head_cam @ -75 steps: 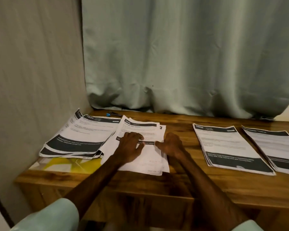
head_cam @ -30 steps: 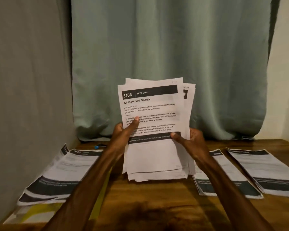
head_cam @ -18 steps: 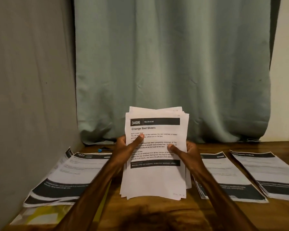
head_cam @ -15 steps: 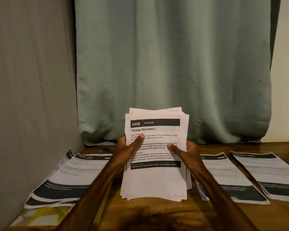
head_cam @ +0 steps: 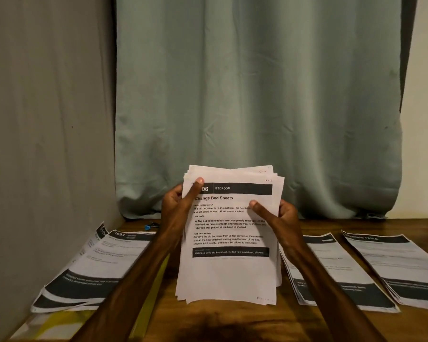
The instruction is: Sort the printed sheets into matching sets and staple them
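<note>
Left hand: your left hand (head_cam: 176,206) grasps the left edge of the white printed paper stack (head_cam: 230,267), with the thumb on the front near the top.
Right hand: your right hand (head_cam: 281,215) grasps the stack's right edge, with the thumb across the text.
Stack: it stands upright over the middle of the brown wooden desk (head_cam: 294,324).
Others: the left printed pile (head_cam: 97,267) lies flat at the desk's left edge, and the right printed piles (head_cam: 393,267) lie toward its right edge.

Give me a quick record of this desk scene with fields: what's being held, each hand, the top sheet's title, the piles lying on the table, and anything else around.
held: stack of sheets, upright, lower edge down at the table
left hand: grips the stack's upper left edge, thumb on the front
right hand: grips the right edge, thumb on the front
top sheet: Bedroom, Change Bed Sheets
lying flat: left pile, fanned; middle-right pile; far-right pile
other: blue object at the back; yellow item under left pile; curtain behind
</note>
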{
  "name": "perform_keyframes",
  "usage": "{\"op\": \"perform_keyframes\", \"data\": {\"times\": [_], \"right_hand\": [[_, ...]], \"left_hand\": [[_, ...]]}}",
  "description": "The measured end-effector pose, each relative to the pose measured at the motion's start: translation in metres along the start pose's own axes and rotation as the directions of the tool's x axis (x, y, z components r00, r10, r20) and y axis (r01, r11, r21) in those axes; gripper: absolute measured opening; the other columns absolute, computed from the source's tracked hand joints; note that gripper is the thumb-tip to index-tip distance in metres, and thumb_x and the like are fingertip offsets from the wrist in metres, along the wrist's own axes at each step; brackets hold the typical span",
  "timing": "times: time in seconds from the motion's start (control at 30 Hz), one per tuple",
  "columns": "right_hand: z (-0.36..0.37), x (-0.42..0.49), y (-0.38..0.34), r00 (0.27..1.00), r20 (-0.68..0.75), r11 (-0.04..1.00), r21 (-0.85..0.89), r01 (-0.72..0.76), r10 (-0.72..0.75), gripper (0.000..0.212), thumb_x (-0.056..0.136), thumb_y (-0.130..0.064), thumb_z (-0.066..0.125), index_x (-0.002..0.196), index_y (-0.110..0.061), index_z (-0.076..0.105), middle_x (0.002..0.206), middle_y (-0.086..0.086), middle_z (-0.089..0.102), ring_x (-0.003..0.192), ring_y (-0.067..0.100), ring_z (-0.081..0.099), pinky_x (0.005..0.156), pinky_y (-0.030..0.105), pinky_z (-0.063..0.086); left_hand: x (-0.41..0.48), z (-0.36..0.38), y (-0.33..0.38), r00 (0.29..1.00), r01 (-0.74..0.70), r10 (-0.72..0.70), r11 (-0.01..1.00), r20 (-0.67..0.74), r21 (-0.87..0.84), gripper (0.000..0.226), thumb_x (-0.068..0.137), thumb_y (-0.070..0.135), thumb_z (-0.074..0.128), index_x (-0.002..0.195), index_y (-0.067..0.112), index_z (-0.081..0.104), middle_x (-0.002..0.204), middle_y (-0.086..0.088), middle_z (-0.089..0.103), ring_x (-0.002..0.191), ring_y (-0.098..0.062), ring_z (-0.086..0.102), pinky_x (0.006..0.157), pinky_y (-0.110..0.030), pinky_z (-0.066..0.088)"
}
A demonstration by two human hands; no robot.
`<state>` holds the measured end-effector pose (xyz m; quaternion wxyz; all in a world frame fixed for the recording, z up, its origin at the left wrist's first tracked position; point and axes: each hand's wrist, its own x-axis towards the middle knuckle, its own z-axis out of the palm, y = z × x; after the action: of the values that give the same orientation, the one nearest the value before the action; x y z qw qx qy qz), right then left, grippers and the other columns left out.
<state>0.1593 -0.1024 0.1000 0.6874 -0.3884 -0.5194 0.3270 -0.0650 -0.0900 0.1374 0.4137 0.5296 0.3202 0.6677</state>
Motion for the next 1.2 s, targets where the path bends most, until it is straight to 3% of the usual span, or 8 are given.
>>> {"op": "perform_keyframes", "data": {"times": [0.2,0.4,0.57,0.8,0.9,1.0,1.1,1.2], "right_hand": [[0.003,0.013,-0.018,0.996,0.0,0.995,-0.045,0.088,-0.089,0.036,0.083,-0.02,0.083,0.115,-0.014,0.068,0.102,-0.001,0.078,0.084,0.017,0.077,0.065,0.028,0.061],[0.003,0.014,-0.019,0.99,0.022,0.99,-0.027,0.139,-0.139,0.042,0.08,-0.019,0.085,0.117,-0.016,0.066,0.106,0.001,0.077,0.089,0.02,0.076,0.068,0.03,0.062],[0.003,0.018,-0.039,0.933,0.158,0.946,0.009,0.325,-0.322,0.073,0.082,-0.003,0.081,0.143,-0.025,0.048,0.12,0.001,0.072,0.1,0.021,0.074,0.071,0.032,0.063],[0.002,0.028,-0.047,0.921,0.132,0.924,-0.065,0.377,-0.366,0.028,0.083,-0.007,0.082,0.108,-0.005,0.071,0.103,0.003,0.077,0.086,0.025,0.075,0.07,0.042,0.064],[0.0,0.028,-0.046,0.931,0.069,0.93,-0.068,0.362,-0.358,0.026,0.082,-0.011,0.084,0.103,-0.005,0.07,0.096,0.006,0.077,0.079,0.027,0.075,0.067,0.041,0.064],[0.0,0.028,-0.046,0.929,0.06,0.925,-0.079,0.37,-0.366,0.025,0.082,-0.013,0.084,0.098,-0.004,0.068,0.092,0.007,0.077,0.076,0.029,0.074,0.064,0.04,0.063],[0.001,0.027,-0.046,0.934,0.067,0.93,-0.093,0.357,-0.352,0.028,0.082,-0.015,0.083,0.104,-0.008,0.067,0.091,0.004,0.077,0.076,0.026,0.075,0.062,0.037,0.062],[-0.001,0.025,-0.041,0.959,0.08,0.96,-0.047,0.276,-0.272,0.048,0.082,-0.014,0.083,0.124,-0.019,0.062,0.095,0.003,0.077,0.08,0.022,0.076,0.063,0.03,0.061]], "left_hand": [[0.034,0.011,0.027,0.985,-0.082,0.116,0.966,-0.131,0.245,0.051,0.086,0.054,0.074,0.06,0.014,0.055,0.059,-0.007,0.063,0.057,-0.02,0.062,0.062,-0.032,0.052],[0.032,0.01,0.023,0.995,-0.031,0.052,0.974,-0.088,0.226,0.027,0.089,0.027,0.072,0.082,0.001,0.069,0.074,-0.02,0.073,0.069,-0.035,0.073,0.073,-0.051,0.061],[0.031,0.006,0.032,0.999,0.04,-0.035,0.974,-0.029,0.224,0.021,0.089,0.025,0.07,0.096,0.007,0.076,0.079,-0.02,0.074,0.065,-0.029,0.071,0.069,-0.043,0.06],[0.036,0.002,0.032,0.997,-0.053,0.064,0.965,-0.035,0.258,0.018,0.094,0.023,0.067,0.095,0.009,0.078,0.08,-0.012,0.076,0.061,-0.016,0.069,0.057,-0.026,0.052],[0.029,0.001,0.033,0.998,-0.057,0.053,0.98,0.028,0.191,0.037,0.097,0.041,0.063,0.1,0.005,0.073,0.076,-0.01,0.076,0.063,-0.017,0.073,0.054,-0.023,0.055],[0.016,0.0,0.031,0.992,-0.074,0.059,0.988,0.114,0.134,0.057,0.083,0.054,0.06,0.113,0.006,0.067,0.08,-0.002,0.076,0.071,-0.015,0.075,0.06,-0.021,0.057],[0.001,-0.002,0.016,0.99,-0.045,0.021,0.984,0.137,0.174,0.058,0.077,0.043,0.073,0.123,0.009,0.063,0.09,0.003,0.079,0.08,-0.014,0.077,0.061,-0.022,0.058],[-0.009,-0.002,-0.007,0.984,0.063,-0.096,0.975,0.15,0.213,0.045,0.082,0.028,0.081,0.12,0.01,0.063,0.087,0.005,0.079,0.077,-0.012,0.077,0.056,-0.019,0.056]]}}
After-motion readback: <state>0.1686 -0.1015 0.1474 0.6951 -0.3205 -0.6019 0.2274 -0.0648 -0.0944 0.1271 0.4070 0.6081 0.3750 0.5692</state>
